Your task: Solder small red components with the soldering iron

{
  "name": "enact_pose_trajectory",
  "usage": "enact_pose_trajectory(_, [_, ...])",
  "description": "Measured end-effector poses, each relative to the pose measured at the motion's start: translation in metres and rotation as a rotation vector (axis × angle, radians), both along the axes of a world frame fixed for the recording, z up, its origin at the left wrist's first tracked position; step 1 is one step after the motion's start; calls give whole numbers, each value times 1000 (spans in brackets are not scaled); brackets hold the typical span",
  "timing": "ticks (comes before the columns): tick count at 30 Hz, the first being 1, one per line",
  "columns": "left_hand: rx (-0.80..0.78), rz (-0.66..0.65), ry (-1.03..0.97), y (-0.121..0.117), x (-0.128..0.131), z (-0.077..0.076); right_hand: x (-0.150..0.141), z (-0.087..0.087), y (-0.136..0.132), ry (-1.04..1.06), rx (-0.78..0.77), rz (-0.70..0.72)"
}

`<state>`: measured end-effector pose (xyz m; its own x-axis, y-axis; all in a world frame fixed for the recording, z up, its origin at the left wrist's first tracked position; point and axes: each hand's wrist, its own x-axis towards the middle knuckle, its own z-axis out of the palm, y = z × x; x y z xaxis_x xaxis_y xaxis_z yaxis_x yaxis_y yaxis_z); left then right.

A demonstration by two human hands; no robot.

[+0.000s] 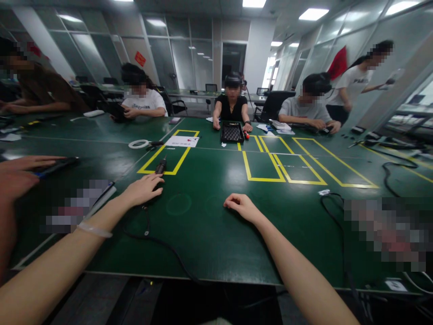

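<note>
My left hand (144, 189) reaches forward over the green table, palm down, with its fingers stretched and a little apart. Just beyond its fingertips lies a dark power screwdriver (161, 166) with a thin metal tip pointing away. Whether the fingers touch its rear end is hard to tell. A black cord (162, 243) runs from below that hand toward the table's front edge. My right hand (241, 206) rests on the table to the right, its fingers curled in loosely, and nothing shows in it.
Yellow tape rectangles (265, 180) mark the green table (209, 253). A white sheet (182, 141) lies past the screwdriver. Across the table, a person has a black tray (232, 132). Black cables (333, 207) lie at right; another person's arm (20, 176) reaches in at left.
</note>
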<state>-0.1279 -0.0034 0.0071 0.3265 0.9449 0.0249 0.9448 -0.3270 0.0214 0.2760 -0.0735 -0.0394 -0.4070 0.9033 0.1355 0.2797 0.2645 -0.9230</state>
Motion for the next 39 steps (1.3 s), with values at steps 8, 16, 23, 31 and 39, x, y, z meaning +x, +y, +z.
enact_pose_trajectory(8, [102,125,147,-31,29,8,0,1,-3,-7,2,3])
enact_pose_trajectory(16, [114,251,199,-44,52,17,4,0,0,2,16,11])
enact_pose_trajectory(23, [34,314,195,-44,56,28,7,1,-2,37,-1,6])
enact_pose_trajectory(31, [103,201,-103,-51,130,34,10,-1,-2,56,-1,7])
enact_pose_trajectory(39, [-282,-232,-783,-66,236,-6,12,-11,5,158,13,12])
